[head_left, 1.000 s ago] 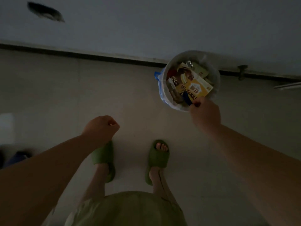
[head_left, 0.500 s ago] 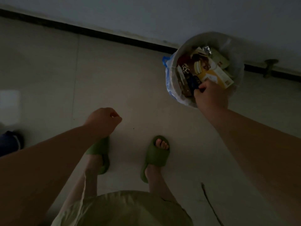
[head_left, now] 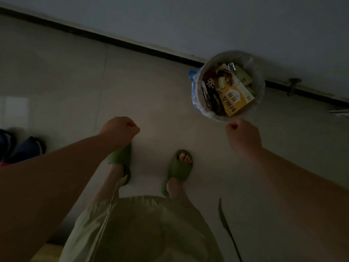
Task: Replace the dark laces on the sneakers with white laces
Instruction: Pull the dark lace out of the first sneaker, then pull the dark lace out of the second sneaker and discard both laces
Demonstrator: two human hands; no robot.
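Note:
The room is dim. A dark lace (head_left: 214,100) lies coiled in the white waste bin (head_left: 259,80) by the wall, next to a yellow box (head_left: 237,100). My right hand (head_left: 243,137) hangs just below the bin's near rim with fingers curled and nothing in it. My left hand (head_left: 119,130) is a loose fist above my left foot; nothing shows in it. No white laces are in view. Two dark blue shapes (head_left: 28,148) at the far left edge may be the sneakers; it is too dark to tell.
I stand on a pale tiled floor in green slippers (head_left: 180,165). A black baseboard (head_left: 132,47) runs along the wall behind the bin. A door stop (head_left: 292,86) sits right of the bin. A thin dark strip (head_left: 225,222) lies on the floor at lower right.
My right hand was in the bin holding something dark; it has let go and drawn back below the rim. The view has shifted, and the left fist looks unchanged.

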